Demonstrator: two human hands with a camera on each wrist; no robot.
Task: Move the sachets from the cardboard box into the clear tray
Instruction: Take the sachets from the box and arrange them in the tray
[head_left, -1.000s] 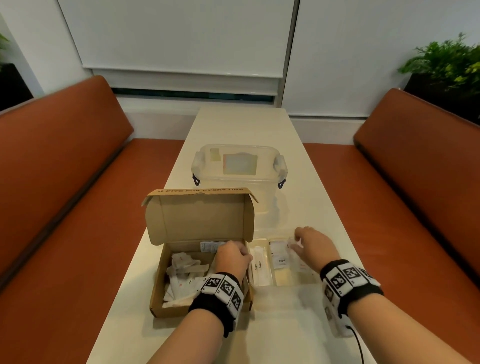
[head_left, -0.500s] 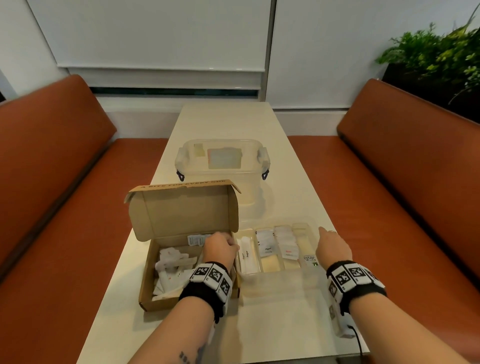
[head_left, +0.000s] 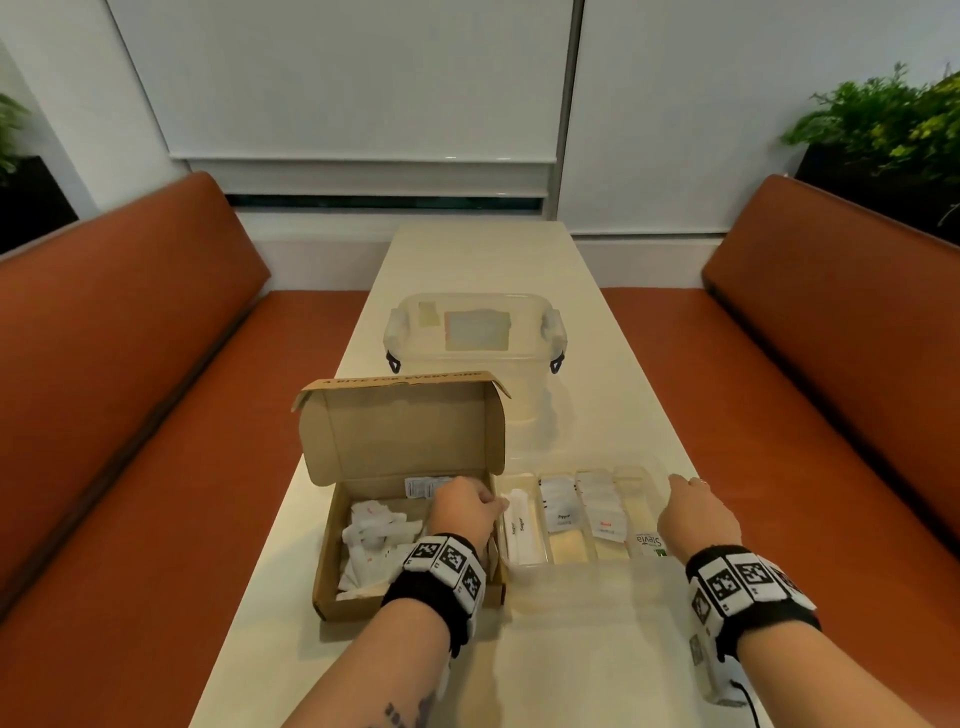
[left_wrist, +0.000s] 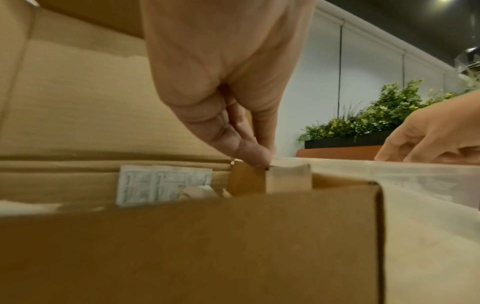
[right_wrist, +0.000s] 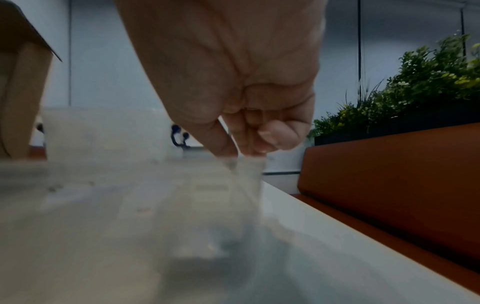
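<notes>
An open cardboard box (head_left: 332, 571) sits at the near left of the table, lid up, with several white sachets (head_left: 374, 530) heaped inside. Right beside it lies the clear tray (head_left: 571, 574), whose compartments hold sugar sticks (head_left: 517, 530), pepper sachets (head_left: 558, 512) and a Stevia sachet (head_left: 649, 543). My left hand (head_left: 501, 503) pinches the box's right wall near its far corner; the left wrist view shows thumb and finger (left_wrist: 262, 158) closed on the cardboard edge (left_wrist: 249, 176). My right hand (head_left: 680, 483) is at the tray's far right rim, fingers curled on it (right_wrist: 241, 152).
A lidded clear plastic container (head_left: 475, 332) stands just behind the box. Orange benches run along the left (head_left: 130, 389) and right (head_left: 831, 364) of the narrow table (head_left: 488, 260). The table's right edge lies close to my right hand. Plants (head_left: 893, 119) sit behind the right bench.
My right hand has left the tray's middle compartments and moved right to the tray's far right rim. My left hand has stayed at the box's right wall.
</notes>
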